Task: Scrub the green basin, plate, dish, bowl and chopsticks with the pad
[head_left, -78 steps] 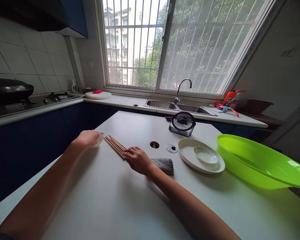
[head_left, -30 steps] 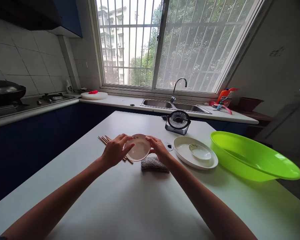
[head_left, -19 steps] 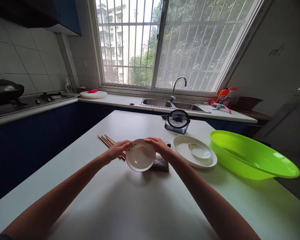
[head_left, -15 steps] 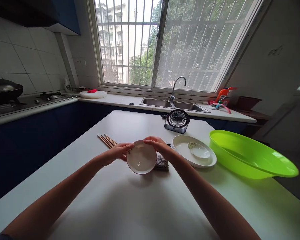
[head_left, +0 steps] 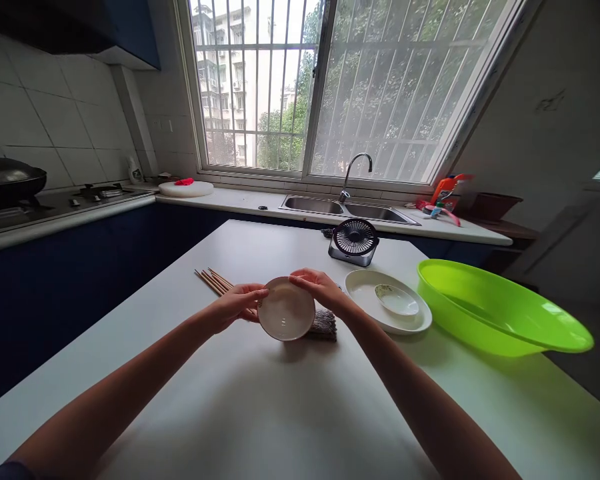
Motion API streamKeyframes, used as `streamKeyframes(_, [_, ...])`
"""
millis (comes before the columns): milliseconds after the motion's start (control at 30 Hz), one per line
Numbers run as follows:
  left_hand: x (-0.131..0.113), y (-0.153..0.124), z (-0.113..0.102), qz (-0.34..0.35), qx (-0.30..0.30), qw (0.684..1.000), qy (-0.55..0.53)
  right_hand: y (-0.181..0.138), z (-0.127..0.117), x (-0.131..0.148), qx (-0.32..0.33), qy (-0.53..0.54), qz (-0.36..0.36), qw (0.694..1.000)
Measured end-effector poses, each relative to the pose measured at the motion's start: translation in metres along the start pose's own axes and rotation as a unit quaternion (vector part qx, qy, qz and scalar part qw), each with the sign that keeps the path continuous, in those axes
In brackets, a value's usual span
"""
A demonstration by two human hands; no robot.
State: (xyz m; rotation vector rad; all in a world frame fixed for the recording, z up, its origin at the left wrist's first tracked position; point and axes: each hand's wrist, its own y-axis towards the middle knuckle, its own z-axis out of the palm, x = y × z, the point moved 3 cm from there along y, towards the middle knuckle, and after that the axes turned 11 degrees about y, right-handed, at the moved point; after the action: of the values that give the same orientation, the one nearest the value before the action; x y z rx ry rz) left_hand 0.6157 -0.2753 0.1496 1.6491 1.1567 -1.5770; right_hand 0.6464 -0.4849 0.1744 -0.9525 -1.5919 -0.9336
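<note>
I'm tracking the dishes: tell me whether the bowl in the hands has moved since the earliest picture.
Yes: judged against the black fan, the bowl has moved rightward and lower in the view.

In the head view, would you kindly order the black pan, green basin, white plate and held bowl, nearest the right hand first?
1. Held bowl, touching the right hand
2. White plate, on the right
3. Green basin, farther right
4. Black pan, far left
</note>
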Motion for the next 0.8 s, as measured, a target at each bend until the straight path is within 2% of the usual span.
streamKeyframes(267, [-0.004,0.001,0.005,-0.011,-0.083,0.990,-0.116,-0.012,-0.004,-0.001,-0.002,-0.054,-0.009,0.999])
streamKeyframes(400, [-0.002,0.000,0.013,-0.015,-0.076,0.988,-0.131,-0.014,-0.010,-0.004,-0.037,-0.107,-0.034,0.993])
streamKeyframes(533, [0.001,0.001,0.016,-0.005,-0.051,0.998,-0.031,-0.012,-0.017,-0.010,-0.035,-0.084,-0.028,0.995])
streamKeyframes(600, [0.002,0.002,0.012,0.037,-0.082,0.993,0.076,-0.012,-0.021,-0.013,-0.029,-0.069,-0.020,0.997])
streamKeyframes(667, [-0.001,0.002,0.005,0.124,-0.128,0.960,0.214,-0.011,-0.026,-0.014,-0.030,-0.064,-0.018,0.997])
streamKeyframes(700, [-0.003,0.001,0.003,0.177,-0.139,0.929,0.293,-0.011,-0.028,-0.015,-0.030,-0.060,-0.015,0.998])
streamKeyframes(800, [-0.009,-0.004,0.005,0.325,-0.110,0.792,0.505,-0.011,-0.032,-0.016,-0.026,-0.043,0.001,0.999])
